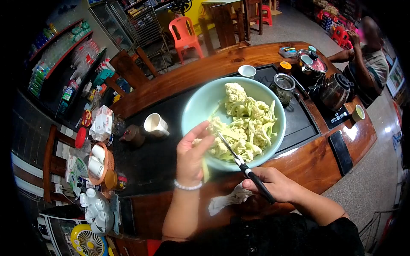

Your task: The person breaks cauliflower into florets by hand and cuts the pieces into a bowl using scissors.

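Note:
A pale green bowl on the table holds many cut cauliflower florets. Over its near left side, my left hand pinches a cauliflower piece, and a pale stem shows below the palm. My right hand is wrapped around the black handles of a pair of scissors. Their blades point up and left, reaching the piece beside my left fingers. Whether the blades are touching it I cannot tell. A crumpled white tissue lies between my forearms.
Left of the bowl stand a white mug and a brown teapot. A glass jar, a coffee pot and a phone are on the right. Another person sits at the table's far right end.

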{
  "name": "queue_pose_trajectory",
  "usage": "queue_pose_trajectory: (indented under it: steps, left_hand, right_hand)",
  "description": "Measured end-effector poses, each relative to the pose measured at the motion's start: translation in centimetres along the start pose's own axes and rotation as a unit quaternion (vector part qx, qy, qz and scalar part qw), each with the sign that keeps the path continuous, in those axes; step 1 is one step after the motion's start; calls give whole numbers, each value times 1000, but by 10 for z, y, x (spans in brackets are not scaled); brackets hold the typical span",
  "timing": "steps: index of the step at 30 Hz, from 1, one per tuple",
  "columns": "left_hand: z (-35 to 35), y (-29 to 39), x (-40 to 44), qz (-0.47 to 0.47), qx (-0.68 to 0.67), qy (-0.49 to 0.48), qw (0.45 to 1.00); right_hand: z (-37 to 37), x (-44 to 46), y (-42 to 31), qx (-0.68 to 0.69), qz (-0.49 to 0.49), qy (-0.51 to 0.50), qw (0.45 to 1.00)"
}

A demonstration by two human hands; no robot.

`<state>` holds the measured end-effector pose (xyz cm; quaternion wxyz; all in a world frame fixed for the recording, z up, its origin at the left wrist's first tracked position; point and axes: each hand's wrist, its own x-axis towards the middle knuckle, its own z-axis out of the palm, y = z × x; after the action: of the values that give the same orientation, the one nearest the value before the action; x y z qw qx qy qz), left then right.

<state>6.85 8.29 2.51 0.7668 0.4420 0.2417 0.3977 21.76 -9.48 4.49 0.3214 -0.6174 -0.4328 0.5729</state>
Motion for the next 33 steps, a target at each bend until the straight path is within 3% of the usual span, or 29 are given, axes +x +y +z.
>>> queue_pose_trajectory:
  steps: [9,17,21,33]
  left_hand:
    - [5,-1,-2,25,-7,-9,1000]
    - [-8,12,5,66,-31,71,995]
    - [-10,20,3,79,-39,66,994]
    - [3,17,-9,123,137,59,981]
  right_hand:
    - [3,2,-3,-1,-13,-4,1000]
    - [-6,-14,22,-64,-88,2,994]
    - [-11,-25,24,-91,-46,2,995]
    - [-5,-21,5,-91,-49,21,994]
